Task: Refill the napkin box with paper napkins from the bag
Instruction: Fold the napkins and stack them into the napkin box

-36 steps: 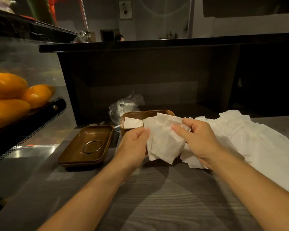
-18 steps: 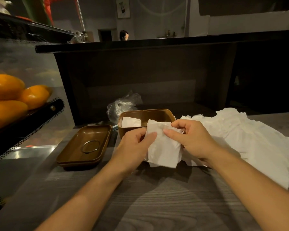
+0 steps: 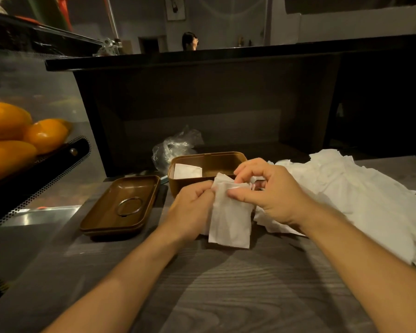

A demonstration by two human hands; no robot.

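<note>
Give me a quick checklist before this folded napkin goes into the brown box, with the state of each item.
1. Napkin held by both hands: ok, left hand and right hand pinch its top.
2. Napkin box open: ok, lid lies upturned beside it.
3. Room in the box: ok, only one napkin shows inside.
4. Napkin folded neatly: cannot tell, the top is bunched under the fingers.
5. More napkins on hand: ok, loose napkin pile lies at right.
</note>
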